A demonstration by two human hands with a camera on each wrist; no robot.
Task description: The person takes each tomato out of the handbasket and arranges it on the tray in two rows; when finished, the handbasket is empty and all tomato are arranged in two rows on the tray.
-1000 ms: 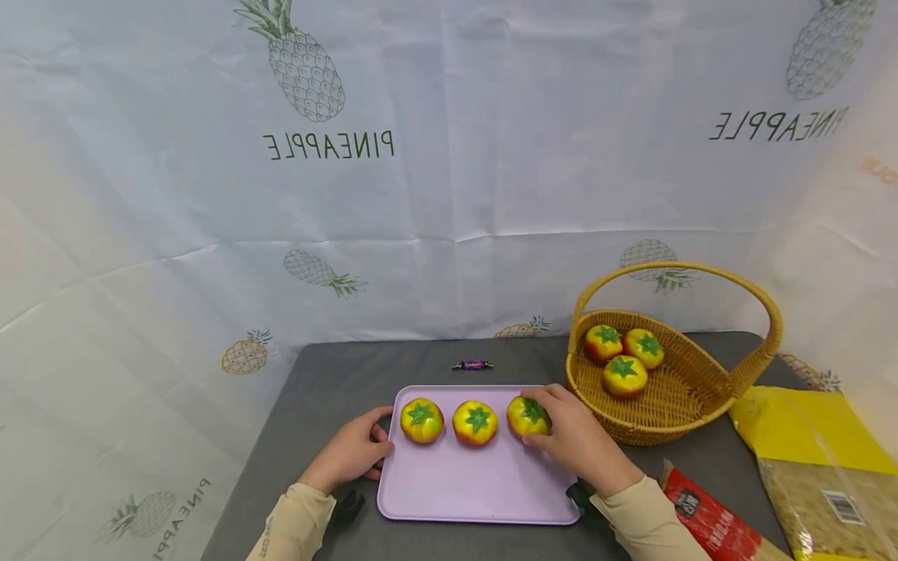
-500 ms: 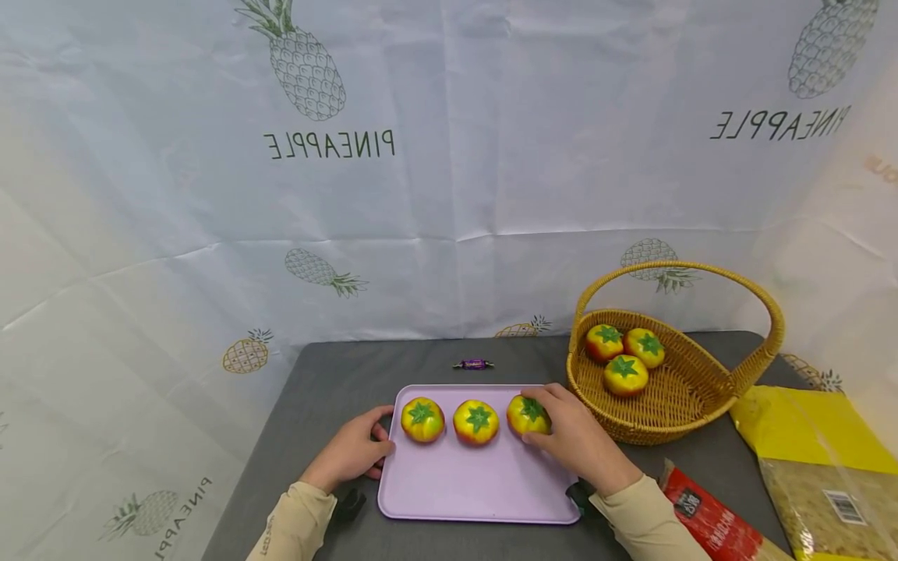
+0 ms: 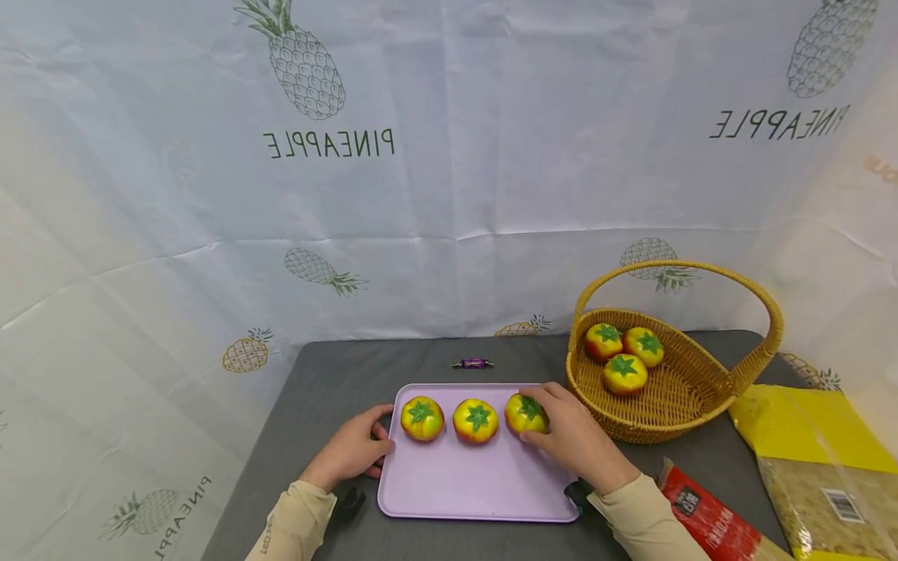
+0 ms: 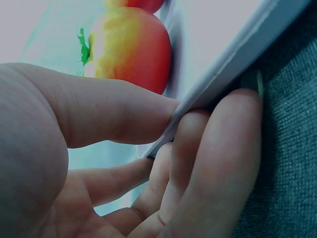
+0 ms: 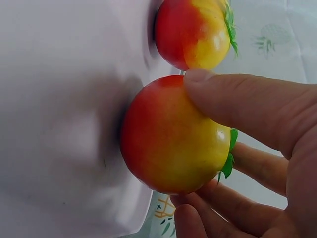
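Observation:
Three yellow-and-red tomatoes with green star-shaped tops sit in a row on a lilac tray [image 3: 477,487]. My left hand [image 3: 354,446] grips the tray's left rim, thumb on top and fingers curled underneath, as the left wrist view shows. Nearest to it is the left tomato [image 3: 422,419]; the middle tomato [image 3: 475,421] stands apart from both hands. At the row's right end, my right hand [image 3: 571,428] holds the right tomato [image 5: 173,136] between thumb and fingers. Part of that tomato is hidden by the hand in the head view.
A wicker basket [image 3: 691,389] with a tall handle stands at the back right, three more tomatoes [image 3: 625,375] inside. A red packet [image 3: 712,514] and a yellow bag [image 3: 821,467] lie at the right. A small purple-wrapped candy [image 3: 473,364] lies behind the tray.
My right hand and the tomato in it have shifted very slightly to the left. The left hand stays on the tray rim.

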